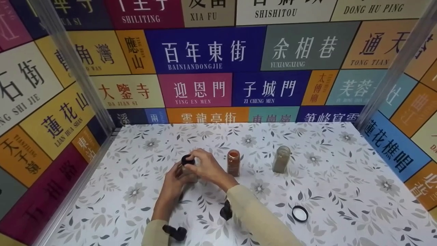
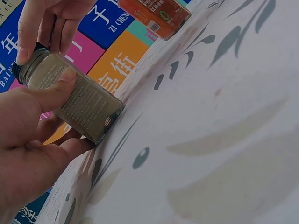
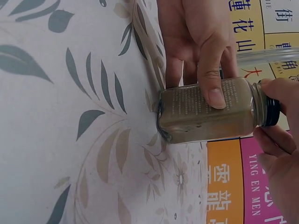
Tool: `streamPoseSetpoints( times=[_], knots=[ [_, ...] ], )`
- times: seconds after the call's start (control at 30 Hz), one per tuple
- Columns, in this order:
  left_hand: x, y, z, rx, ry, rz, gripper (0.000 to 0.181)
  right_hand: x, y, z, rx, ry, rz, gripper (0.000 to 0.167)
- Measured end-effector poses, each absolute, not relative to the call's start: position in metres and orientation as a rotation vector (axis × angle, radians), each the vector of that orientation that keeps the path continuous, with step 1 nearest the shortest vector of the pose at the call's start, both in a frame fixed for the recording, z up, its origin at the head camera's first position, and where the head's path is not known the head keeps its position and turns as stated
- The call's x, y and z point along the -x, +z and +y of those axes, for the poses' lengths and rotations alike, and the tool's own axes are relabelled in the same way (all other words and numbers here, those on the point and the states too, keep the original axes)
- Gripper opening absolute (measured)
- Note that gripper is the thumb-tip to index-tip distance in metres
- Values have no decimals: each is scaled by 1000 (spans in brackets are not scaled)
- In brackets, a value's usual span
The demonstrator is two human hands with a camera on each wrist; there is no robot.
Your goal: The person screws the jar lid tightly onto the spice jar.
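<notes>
A square glass jar of grey-brown powder (image 2: 86,105) stands on the table with printed text on its side. My left hand (image 1: 173,184) grips its body, thumb across the text. At the jar's mouth is a black screw cap (image 3: 272,112), which my right hand (image 1: 209,167) pinches between thumb and fingers. Just to the right stands a jar of red-orange powder (image 1: 234,165), its mouth uncovered. Farther right is another uncovered glass jar (image 1: 281,162) with grey-beige contents.
A loose black lid (image 1: 300,214) lies with its white inside up, near the right front. The tabletop (image 1: 334,191) carries a leaf-and-flower print. Colourful sign-printed walls (image 1: 205,51) enclose the back and sides, with clear corner posts (image 1: 392,61).
</notes>
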State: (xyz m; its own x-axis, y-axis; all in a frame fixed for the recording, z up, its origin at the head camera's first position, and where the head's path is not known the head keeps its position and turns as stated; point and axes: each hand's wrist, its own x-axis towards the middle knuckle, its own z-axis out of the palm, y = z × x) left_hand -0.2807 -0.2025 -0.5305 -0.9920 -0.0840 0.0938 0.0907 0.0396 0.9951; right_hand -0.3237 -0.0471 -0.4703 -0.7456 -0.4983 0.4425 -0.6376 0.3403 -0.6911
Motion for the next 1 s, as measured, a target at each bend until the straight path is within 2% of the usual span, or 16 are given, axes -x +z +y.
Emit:
streamPoseSetpoints(
  times=[0.57,0.7,0.9,1.0],
  knots=[
    [281,-532,-204,30,-2048,-2181,70,324,-471,-49,-1009,1329,-2468,25],
    [281,-530,-204,-4,-2033,-2210,70,322,-470,-49,-1047,1284,-2471,33],
    [279,-529,-203,-38,-2049,-2220,71,320,-470,-48,-1076,1275,-2485,14],
    [280,-529,-203,-20,-2052,-2208,70,321,-470,-48,-1071,1277,-2491,13]
  ],
)
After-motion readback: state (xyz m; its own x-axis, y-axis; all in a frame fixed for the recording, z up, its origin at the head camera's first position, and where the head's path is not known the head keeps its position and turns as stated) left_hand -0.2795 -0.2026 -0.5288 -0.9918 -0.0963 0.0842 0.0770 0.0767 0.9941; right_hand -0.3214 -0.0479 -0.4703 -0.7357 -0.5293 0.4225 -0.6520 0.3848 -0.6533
